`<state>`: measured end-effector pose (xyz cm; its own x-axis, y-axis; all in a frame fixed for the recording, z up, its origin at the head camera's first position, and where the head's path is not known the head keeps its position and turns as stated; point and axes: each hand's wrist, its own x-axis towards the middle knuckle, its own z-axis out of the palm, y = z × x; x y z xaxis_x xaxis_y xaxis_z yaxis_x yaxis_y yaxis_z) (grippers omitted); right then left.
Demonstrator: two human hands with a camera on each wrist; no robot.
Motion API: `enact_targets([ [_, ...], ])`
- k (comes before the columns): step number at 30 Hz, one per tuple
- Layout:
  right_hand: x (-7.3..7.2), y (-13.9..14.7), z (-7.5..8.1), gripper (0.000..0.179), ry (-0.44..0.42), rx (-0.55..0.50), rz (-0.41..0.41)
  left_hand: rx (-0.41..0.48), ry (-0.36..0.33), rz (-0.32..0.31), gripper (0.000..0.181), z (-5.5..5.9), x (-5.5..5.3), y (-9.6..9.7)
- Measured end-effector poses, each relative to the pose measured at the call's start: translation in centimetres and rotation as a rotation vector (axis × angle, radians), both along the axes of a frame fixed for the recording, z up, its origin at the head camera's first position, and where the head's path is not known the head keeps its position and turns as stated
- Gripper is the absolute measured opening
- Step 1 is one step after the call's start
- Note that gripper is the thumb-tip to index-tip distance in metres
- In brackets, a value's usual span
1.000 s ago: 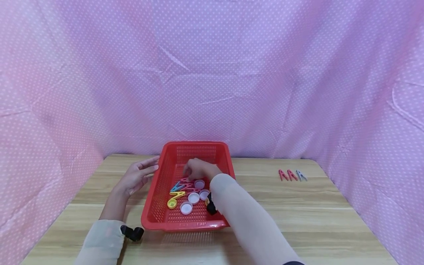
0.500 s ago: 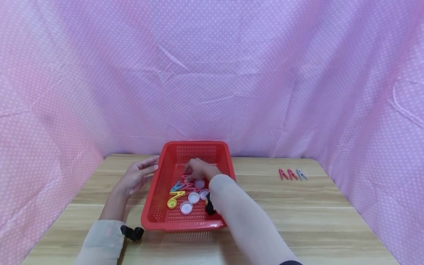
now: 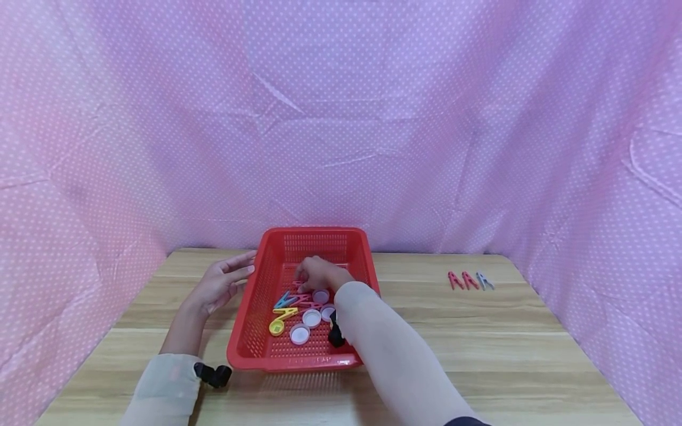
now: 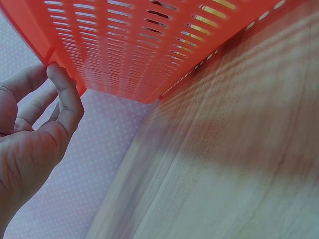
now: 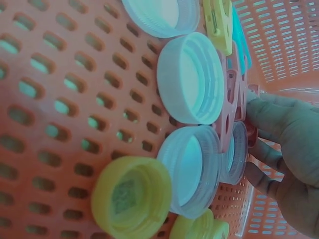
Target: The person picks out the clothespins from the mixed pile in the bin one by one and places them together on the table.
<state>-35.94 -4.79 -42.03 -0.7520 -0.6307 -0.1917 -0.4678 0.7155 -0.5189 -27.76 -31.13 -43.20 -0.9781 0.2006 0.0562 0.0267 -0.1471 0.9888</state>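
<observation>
On wooden desk (image 3: 506,337) we have three red-or-grey plastic clothespins (image 3: 469,281); more remain in red plastic basket (image 3: 288,364), right hand (image 3: 319,272) pinching pink clothespin (image 3: 297,284), left hand (image 3: 214,287) touching basket, fingers relaxed.

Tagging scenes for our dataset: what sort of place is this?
Probably a makeshift recording booth: pink polka-dotted fabric curtain around a pale wood-grain tabletop holding a red perforated plastic basket.
</observation>
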Motion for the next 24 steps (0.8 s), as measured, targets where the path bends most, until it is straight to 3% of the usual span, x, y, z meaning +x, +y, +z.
enact_targets([
  [10, -0.1, 0.0, 1.1, 0.026, 0.049, -0.075, 0.09, -0.013, 0.001, 0.004, 0.059, 0.2, 0.1, 0.1],
  [18, 0.2, -0.6, 2.3, 0.029, 0.162, -0.117, 0.17, 0.003, 0.008, -0.007, 0.06, 0.0, 0.2, -0.1],
  [24, 0.8, -1.2, 4.2, 0.027, 0.307, -0.124, 0.26, 0.017, 0.02, -0.021, 0.059, -0.1, 0.0, -0.1],
])
